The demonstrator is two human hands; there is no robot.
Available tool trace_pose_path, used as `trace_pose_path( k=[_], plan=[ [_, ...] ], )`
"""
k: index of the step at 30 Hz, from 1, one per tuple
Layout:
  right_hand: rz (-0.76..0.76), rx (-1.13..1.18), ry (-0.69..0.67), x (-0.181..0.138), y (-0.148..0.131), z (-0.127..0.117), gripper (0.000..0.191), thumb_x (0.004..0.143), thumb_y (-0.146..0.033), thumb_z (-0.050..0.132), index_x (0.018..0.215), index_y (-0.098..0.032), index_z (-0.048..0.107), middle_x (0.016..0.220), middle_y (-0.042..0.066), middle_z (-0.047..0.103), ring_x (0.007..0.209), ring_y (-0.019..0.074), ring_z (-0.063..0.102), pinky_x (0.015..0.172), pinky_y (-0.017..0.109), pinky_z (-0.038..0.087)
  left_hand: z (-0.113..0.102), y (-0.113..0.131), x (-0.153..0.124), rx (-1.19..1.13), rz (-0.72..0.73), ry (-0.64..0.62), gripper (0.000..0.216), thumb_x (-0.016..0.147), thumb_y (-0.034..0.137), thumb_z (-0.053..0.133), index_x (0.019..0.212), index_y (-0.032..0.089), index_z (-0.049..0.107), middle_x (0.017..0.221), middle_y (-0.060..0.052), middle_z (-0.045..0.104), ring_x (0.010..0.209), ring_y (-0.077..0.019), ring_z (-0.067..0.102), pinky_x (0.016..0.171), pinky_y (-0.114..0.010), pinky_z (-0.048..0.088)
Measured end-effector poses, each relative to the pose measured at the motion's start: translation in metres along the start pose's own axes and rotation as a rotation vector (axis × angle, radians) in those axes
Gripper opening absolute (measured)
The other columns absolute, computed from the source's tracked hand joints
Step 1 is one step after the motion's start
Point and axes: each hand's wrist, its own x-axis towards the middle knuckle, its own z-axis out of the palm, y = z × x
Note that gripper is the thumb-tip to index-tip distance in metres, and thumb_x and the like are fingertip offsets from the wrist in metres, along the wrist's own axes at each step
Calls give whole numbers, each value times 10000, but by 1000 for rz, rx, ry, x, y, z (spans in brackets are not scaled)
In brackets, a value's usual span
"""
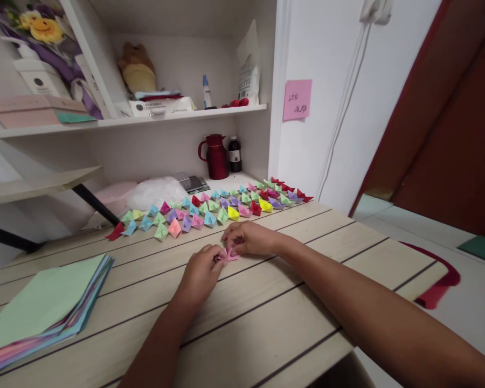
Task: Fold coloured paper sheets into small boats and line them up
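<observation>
A small pink folded paper [231, 255] is pinched between my two hands, just above the striped wooden table [267, 302]. My left hand [204, 269] grips its left side with thumb and forefinger. On its far right side, my right hand [248, 238] closes its fingertips on the paper, hiding part of it. Just beyond my hands stand rows of folded paper boats in many colours, among them a yellow boat [233, 214], a pink boat [244, 210] and an orange boat [174, 228].
A stack of coloured paper sheets [44, 302] lies at the left. Behind the boats are a clear plastic bag [157, 193], a red jug [217, 157] and a dark bottle [235, 155]. A shelf [178, 116] overhangs the back. A red stool [440, 283] stands beyond the table's right edge.
</observation>
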Motion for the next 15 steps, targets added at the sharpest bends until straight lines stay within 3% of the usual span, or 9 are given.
trace_pose_path(
  k=[15],
  plan=[
    [-10, -381, 8, 12, -16, 4, 132, 674, -77, 695, 702, -201, 732, 886, 24, 718, 891, 202, 591, 708, 280, 369, 1, 7, 0, -104, -78, 41, 101, 782, 263, 546, 738, 203, 614, 644, 23, 579, 620, -136, 505, 587, -230, 364]
  ],
)
